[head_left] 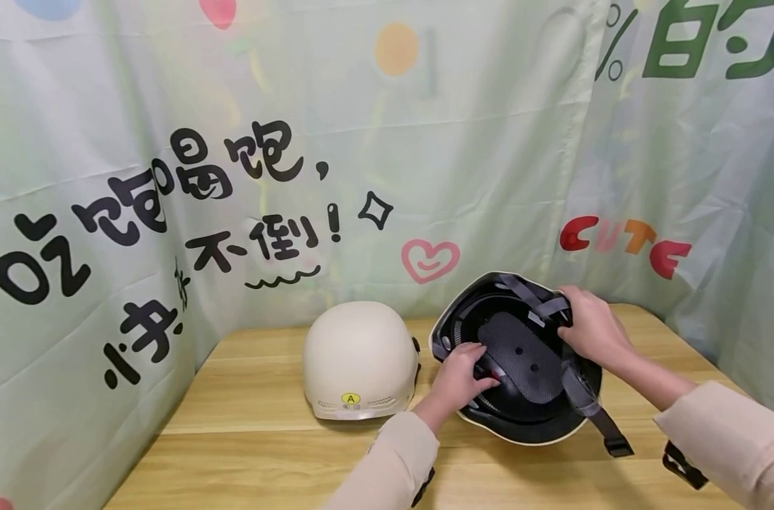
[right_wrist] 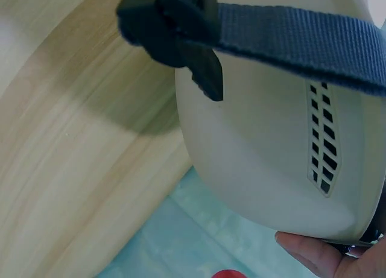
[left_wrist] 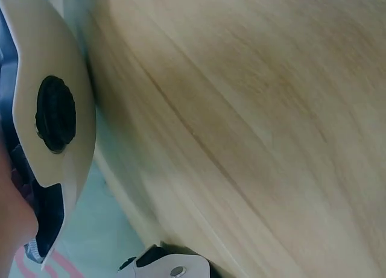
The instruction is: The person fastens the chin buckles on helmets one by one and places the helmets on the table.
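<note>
A cream helmet (head_left: 521, 429) is tipped on the right of the table, its black padded hollow turned towards me. My right hand (head_left: 592, 327) grips its upper right rim, thumb on the inner side; in the right wrist view, a finger (right_wrist: 313, 254) lies against the outer shell. My left hand (head_left: 457, 379) reaches over the lower left rim, thumb and fingers spread apart at the dark lining (head_left: 521, 358). A grey chin strap (head_left: 585, 397) hangs down the right side, ending in a black buckle (head_left: 619, 446). The left wrist view shows a black round knob (left_wrist: 56, 114) on the shell.
A second cream helmet (head_left: 361, 354), dome up with a yellow "A" sticker, stands left of the tipped one. Both are on a wooden table (head_left: 253, 453). Pale green printed cloth (head_left: 489, 156) hangs behind and beside the table.
</note>
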`<state>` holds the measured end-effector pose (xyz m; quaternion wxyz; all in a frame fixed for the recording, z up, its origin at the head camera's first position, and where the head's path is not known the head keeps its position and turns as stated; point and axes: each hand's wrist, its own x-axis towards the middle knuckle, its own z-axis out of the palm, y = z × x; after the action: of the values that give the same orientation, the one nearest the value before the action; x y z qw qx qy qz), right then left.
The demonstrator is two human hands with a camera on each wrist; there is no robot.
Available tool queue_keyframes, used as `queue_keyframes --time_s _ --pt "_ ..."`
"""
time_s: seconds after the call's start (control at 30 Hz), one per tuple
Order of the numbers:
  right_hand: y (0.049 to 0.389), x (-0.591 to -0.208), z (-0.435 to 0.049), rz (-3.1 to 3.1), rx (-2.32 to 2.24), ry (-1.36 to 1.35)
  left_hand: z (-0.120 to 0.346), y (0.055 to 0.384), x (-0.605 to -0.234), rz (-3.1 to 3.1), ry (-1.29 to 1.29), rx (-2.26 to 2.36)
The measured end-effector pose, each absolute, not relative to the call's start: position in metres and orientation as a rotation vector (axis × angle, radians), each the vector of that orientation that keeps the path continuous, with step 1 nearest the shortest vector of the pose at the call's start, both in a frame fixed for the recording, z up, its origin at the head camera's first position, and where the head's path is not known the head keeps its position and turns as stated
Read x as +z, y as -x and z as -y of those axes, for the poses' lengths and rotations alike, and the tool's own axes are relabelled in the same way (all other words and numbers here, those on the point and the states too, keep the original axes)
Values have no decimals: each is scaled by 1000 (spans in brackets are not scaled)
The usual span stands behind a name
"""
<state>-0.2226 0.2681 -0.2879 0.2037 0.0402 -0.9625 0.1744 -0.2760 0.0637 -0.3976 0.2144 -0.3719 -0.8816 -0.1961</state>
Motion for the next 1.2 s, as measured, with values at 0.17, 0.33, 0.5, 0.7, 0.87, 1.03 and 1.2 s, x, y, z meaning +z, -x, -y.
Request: queue_keyframes --time_s 0.17,0.33,0.5,0.7,0.87,1.03,1.2 --pt "221 -282 -261 2687 473 -139 -65 277 -404 2406 1023 -375" --pt "219 -280 -255 2679 433 -176 -66 275 -408 2404 977 -273" --pt "219 -278 -248 2658 387 -217 -66 273 -411 2433 920 -179" --pt "220 -276 -242 2646 363 -228 -68 271 -414 2468 874 -150" --pt "219 -275 -238 2666 356 -229 -68 269 -416 2476 838 -134" --pt "219 -276 -236 2665 351 -226 -67 270 -419 2461 855 -141" --pt "221 -277 -237 2670 354 -215 -62 270 -417 2460 994 -315"
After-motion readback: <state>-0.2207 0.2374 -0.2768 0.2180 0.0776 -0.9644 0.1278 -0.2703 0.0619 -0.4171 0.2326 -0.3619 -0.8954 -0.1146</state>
